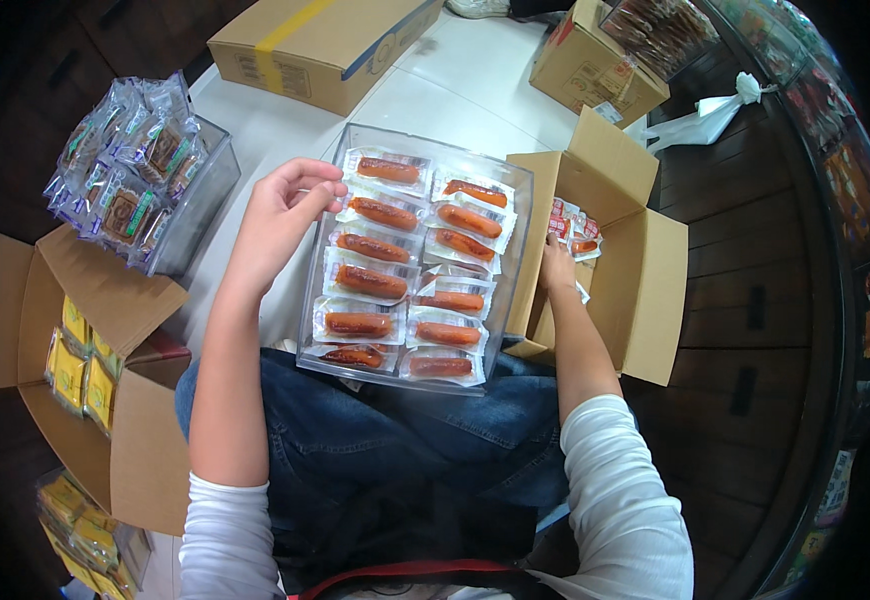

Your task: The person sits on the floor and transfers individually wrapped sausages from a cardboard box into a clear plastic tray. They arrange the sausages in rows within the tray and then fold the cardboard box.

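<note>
A clear plastic bin (511,300) rests on my lap, with wrapped sausages (367,281) laid in two columns. My left hand (303,196) is at the bin's upper left edge, fingers curled near the rim; whether they grip it is unclear. My right hand (555,264) reaches down into an open cardboard box (615,277) to the right of the bin. Small sausage packets (581,229) with red and white wrapping lie in that box beside my right fingers. The fingertips are partly hidden, so what they hold does not show.
At the left stand a clear bin (202,199) heaped with wrapped pastries (127,180) and an open carton (67,442) of yellow packets (82,375). A taped carton (315,45) and another carton (592,71) stand ahead. A white plastic bag (712,120) hangs by dark drawers at the right.
</note>
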`<state>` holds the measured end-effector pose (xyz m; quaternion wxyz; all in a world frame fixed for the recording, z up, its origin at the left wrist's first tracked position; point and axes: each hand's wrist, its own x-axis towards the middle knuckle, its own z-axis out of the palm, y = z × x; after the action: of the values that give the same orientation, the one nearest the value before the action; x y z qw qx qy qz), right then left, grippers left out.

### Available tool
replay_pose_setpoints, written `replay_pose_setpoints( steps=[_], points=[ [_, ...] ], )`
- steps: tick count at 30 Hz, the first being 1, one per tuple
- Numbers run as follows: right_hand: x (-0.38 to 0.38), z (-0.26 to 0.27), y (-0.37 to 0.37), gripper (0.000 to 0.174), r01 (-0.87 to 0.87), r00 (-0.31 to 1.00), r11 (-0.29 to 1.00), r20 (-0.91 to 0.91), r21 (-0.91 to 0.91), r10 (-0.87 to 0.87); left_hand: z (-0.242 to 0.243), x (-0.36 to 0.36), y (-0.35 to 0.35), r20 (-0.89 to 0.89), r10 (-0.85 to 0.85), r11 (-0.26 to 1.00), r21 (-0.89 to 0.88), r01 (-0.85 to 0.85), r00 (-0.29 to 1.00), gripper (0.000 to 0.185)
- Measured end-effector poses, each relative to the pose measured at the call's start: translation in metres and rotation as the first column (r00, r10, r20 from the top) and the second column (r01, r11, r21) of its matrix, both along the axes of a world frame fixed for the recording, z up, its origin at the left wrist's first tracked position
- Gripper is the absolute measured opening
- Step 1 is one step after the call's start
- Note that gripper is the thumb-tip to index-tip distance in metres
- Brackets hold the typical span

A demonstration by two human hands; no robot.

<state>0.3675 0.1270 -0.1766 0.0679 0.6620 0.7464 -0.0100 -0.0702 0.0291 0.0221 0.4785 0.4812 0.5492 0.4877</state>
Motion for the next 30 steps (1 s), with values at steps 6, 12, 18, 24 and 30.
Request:
replay_pose_setpoints(
  steps=[6,12,18,24,30],
  points=[
    [0.012,0.035,-0.011,0.063,0.247,0.909,0.963,-0.370,0.109,-0.191,-0.006,0.005,-0.001,-0.025,-0.072,0.997,0.026,0.073,0.997,0.022],
    [0.030,0.136,-0.003,0.057,0.255,0.275,0.963,-0.949,-0.083,-0.155,-0.001,0.013,-0.006,0.048,-0.164,0.986,-0.007,0.165,0.985,0.024],
    [-0.002,0.228,-0.062,0.072,-0.101,-0.133,0.968,-0.962,-0.228,-0.240,0.009,0.041,-0.017,0.136,-0.385,0.922,0.026,0.386,0.913,0.028],
    [-0.084,0.243,-0.090,0.086,-0.359,-0.059,0.908,-0.965,-0.218,-0.255,0.012,0.093,-0.036,0.143,-0.486,0.873,0.029,0.487,0.862,0.029],
    [-0.125,0.231,-0.097,0.078,-0.393,0.169,0.886,-0.967,-0.246,-0.193,0.009,0.105,-0.040,0.269,-0.418,0.886,-0.090,0.455,0.868,0.039]
  ],
)
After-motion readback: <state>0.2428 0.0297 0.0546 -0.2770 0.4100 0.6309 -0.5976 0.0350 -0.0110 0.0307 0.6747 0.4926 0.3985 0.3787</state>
